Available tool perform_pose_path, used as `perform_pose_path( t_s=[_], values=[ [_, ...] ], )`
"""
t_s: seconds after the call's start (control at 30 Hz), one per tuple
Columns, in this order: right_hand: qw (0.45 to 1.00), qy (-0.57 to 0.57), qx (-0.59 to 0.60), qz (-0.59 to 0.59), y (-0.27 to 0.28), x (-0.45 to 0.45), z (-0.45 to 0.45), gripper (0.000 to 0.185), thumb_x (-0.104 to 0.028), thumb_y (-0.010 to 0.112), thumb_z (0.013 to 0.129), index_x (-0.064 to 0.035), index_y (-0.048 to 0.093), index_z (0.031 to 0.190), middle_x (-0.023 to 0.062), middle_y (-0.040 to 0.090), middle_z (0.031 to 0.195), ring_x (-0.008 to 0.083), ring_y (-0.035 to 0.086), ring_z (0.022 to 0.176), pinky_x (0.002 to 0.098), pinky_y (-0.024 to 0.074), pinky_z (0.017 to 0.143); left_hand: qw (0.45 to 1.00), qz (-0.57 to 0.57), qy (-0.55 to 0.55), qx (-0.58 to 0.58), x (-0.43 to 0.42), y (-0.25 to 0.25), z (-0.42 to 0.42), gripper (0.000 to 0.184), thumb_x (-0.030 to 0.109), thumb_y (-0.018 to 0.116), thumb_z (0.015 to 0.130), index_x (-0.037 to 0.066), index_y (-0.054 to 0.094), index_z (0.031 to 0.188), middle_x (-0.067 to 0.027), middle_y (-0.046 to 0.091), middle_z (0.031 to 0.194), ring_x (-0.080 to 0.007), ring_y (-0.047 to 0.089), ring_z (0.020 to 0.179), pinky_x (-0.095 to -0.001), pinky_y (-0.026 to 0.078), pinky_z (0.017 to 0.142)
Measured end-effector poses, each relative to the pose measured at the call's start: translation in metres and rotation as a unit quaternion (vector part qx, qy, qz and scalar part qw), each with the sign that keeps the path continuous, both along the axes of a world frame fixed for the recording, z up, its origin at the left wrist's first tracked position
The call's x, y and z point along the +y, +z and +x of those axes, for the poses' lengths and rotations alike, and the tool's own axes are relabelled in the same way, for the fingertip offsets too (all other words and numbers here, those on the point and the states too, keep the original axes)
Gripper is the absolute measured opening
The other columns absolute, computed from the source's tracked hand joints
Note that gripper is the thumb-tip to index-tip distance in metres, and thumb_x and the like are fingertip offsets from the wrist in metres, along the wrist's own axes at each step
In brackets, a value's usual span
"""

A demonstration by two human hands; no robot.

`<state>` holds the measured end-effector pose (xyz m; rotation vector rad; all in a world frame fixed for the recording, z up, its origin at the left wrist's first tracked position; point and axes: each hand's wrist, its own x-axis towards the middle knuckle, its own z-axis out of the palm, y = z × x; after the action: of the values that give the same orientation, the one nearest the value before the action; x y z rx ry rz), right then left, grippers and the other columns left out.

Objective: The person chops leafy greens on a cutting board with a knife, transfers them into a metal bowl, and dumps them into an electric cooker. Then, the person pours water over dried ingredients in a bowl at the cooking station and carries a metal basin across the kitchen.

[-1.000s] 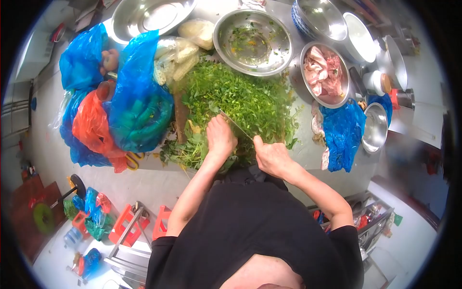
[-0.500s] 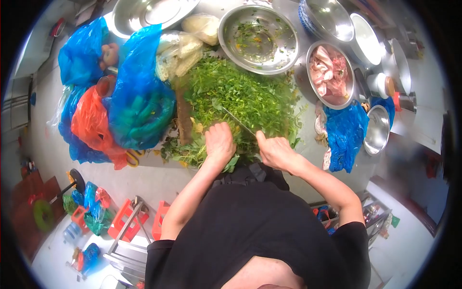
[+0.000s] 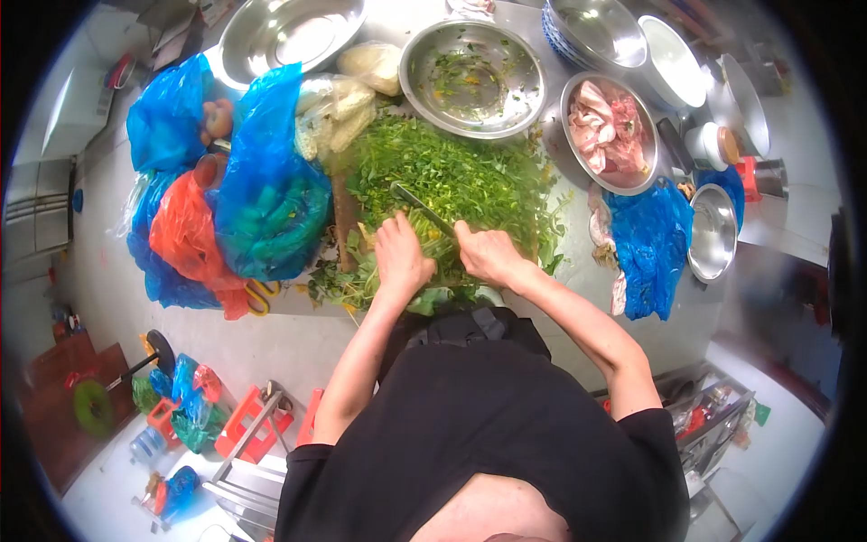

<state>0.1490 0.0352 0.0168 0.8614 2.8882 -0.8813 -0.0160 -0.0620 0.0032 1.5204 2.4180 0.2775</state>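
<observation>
Chopped green leaves (image 3: 452, 172) cover a wooden board (image 3: 345, 217) whose left edge shows. My right hand (image 3: 490, 255) is closed round the handle of a knife (image 3: 423, 208); its blade points up and left across the greens. To its left, my left hand (image 3: 400, 257) lies over uncut leafy stems (image 3: 366, 275), fingers pressed together and curled close to the blade. A steel basin (image 3: 474, 79) with bits of leaf sits just behind the pile.
Blue bags (image 3: 271, 190) and a red bag (image 3: 185, 235) stand left, by yellow-handled scissors (image 3: 263, 296). On the right are a bowl of raw meat (image 3: 610, 126), a blue bag (image 3: 646, 244) and a small steel bowl (image 3: 713, 233). Another basin (image 3: 293, 36) is at the back left.
My right hand and the knife have moved left, and the blade's broad face now shows more. My left hand has shifted slightly. The whole view has swayed a little.
</observation>
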Motion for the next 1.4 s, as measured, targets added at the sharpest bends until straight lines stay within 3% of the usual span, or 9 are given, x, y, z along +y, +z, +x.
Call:
perform_pose_path(
  t_s=[0.23,0.33,0.47,0.73,1.0,1.1,1.2,1.27,1.4],
  values=[
    [0.999,-0.013,-0.007,0.046,0.078,-0.007,0.031,0.021,-0.005,0.059,0.082,0.0005,0.044,0.097,0.0187,0.063,0.060,0.0391,0.066,0.057,0.0485,0.0522,0.052,0.998,0.013,-0.045,0.043,0.013,-0.011,0.014,0.041,0.008,0.073,0.064,0.004,0.052,0.099,-0.0153,0.052,0.099,-0.0328,0.054,0.093,-0.0438,0.045,0.079],
    [0.994,0.015,-0.105,0.012,0.104,-0.018,0.041,0.021,-0.003,0.058,0.081,0.0006,0.044,0.096,0.0190,0.063,0.059,0.0396,0.066,0.058,0.0481,0.0519,0.052,0.998,0.015,-0.012,0.056,0.014,-0.012,0.021,0.036,0.008,0.072,0.064,0.005,0.052,0.094,-0.0149,0.052,0.097,-0.0320,0.054,0.090,-0.0427,0.045,0.076],
    [0.989,0.024,-0.147,-0.003,0.086,-0.020,0.036,0.022,-0.002,0.058,0.080,0.0014,0.044,0.097,0.0190,0.062,0.059,0.0399,0.066,0.058,0.0487,0.0513,0.052,0.998,0.029,-0.014,0.053,0.012,-0.014,0.019,0.036,0.008,0.072,0.063,0.004,0.052,0.092,-0.0153,0.052,0.096,-0.0319,0.054,0.089,-0.0419,0.045,0.074],
    [0.999,0.002,-0.037,0.008,-0.010,0.000,-0.020,0.024,-0.004,0.059,0.079,0.0019,0.044,0.098,0.0204,0.062,0.059,0.0407,0.065,0.057,0.0513,0.0504,0.052,1.000,0.005,-0.005,0.017,0.011,-0.022,0.016,0.043,0.008,0.073,0.061,0.000,0.051,0.097,-0.0185,0.051,0.100,-0.0362,0.053,0.095,-0.0449,0.046,0.080],
    [0.998,0.019,-0.058,-0.013,0.083,-0.006,0.005,0.021,-0.005,0.058,0.083,0.0004,0.044,0.097,0.0196,0.063,0.060,0.0387,0.067,0.057,0.0493,0.0515,0.051,1.000,0.000,0.007,-0.031,0.016,-0.010,0.008,0.042,0.009,0.075,0.059,0.000,0.052,0.093,-0.0185,0.050,0.101,-0.0358,0.053,0.096,-0.0444,0.047,0.080],
    [0.993,0.035,-0.114,-0.016,0.077,-0.014,0.010,0.022,-0.004,0.059,0.082,0.0009,0.044,0.097,0.0193,0.063,0.059,0.0389,0.066,0.057,0.0490,0.0512,0.050,0.999,0.013,0.021,-0.029,0.016,-0.015,0.008,0.041,0.007,0.075,0.060,0.001,0.051,0.092,-0.0178,0.048,0.099,-0.0354,0.052,0.094,-0.0446,0.047,0.081],
    [0.992,0.040,-0.115,-0.016,0.067,-0.016,0.009,0.025,-0.003,0.059,0.080,0.0025,0.045,0.100,0.0190,0.063,0.059,0.0392,0.066,0.057,0.0494,0.0510,0.050,0.998,-0.042,0.009,-0.052,0.013,-0.008,0.002,0.057,0.016,0.080,0.062,-0.006,0.051,0.106,-0.0243,0.049,0.110,-0.0410,0.049,0.106,-0.0496,0.043,0.091],
    [0.992,0.047,-0.116,-0.015,0.068,-0.016,0.009,0.026,-0.003,0.059,0.080,0.0033,0.045,0.101,0.0189,0.063,0.060,0.0392,0.066,0.057,0.0493,0.0509,0.050,0.990,-0.091,-0.108,0.010,0.006,0.032,-0.009,0.088,0.032,0.087,0.061,-0.013,0.047,0.125,-0.0293,0.047,0.125,-0.0450,0.045,0.120,-0.0554,0.037,0.100],
    [0.991,0.055,-0.120,-0.024,0.068,-0.010,0.014,0.028,-0.002,0.059,0.078,0.0048,0.046,0.102,0.0189,0.063,0.059,0.0386,0.066,0.057,0.0485,0.0509,0.049,0.990,-0.084,-0.075,0.083,-0.010,0.032,-0.013,0.114,0.041,0.089,0.060,-0.017,0.034,0.142,-0.0305,0.041,0.138,-0.0487,0.035,0.135,-0.0583,0.032,0.108]
  ],
)
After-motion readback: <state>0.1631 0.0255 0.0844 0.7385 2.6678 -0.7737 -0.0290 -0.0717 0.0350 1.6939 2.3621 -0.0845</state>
